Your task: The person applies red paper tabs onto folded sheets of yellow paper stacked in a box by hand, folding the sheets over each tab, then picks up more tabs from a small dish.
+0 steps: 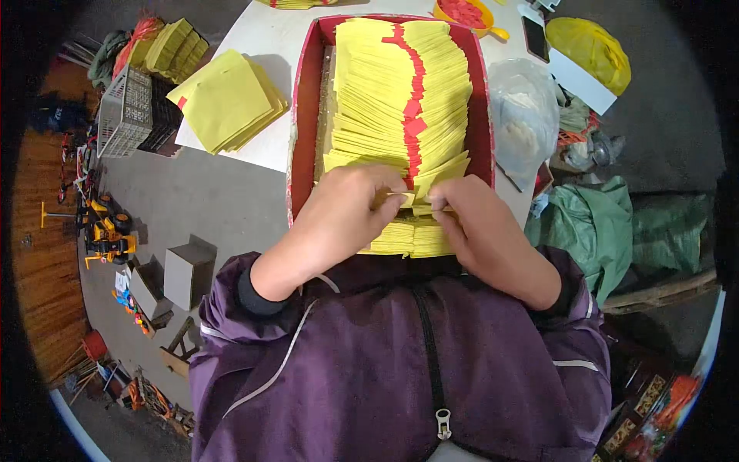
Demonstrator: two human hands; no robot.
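A red-edged box (295, 165) in front of me is packed with rows of folded yellow paper (369, 85), and a line of small red paper slips (416, 85) runs down the middle. At the near end of the rows, my left hand (342, 206) pinches a yellow paper sheet between thumb and finger. Just across from it, my right hand (489, 231) is closed with thumb and fingertips at the other side of the yellow paper. Below both hands lies a stack of yellow paper (412, 239), against my jacket. The fingers partly hide the sheet's edges.
On the white table (265, 38) a yellow paper pile (227, 104) lies to the left. At the back right are a yellow bowl (463, 14) of red slips, a phone (536, 38) and a clear plastic bag (525, 115). A grey crate (125, 112) stands farther left.
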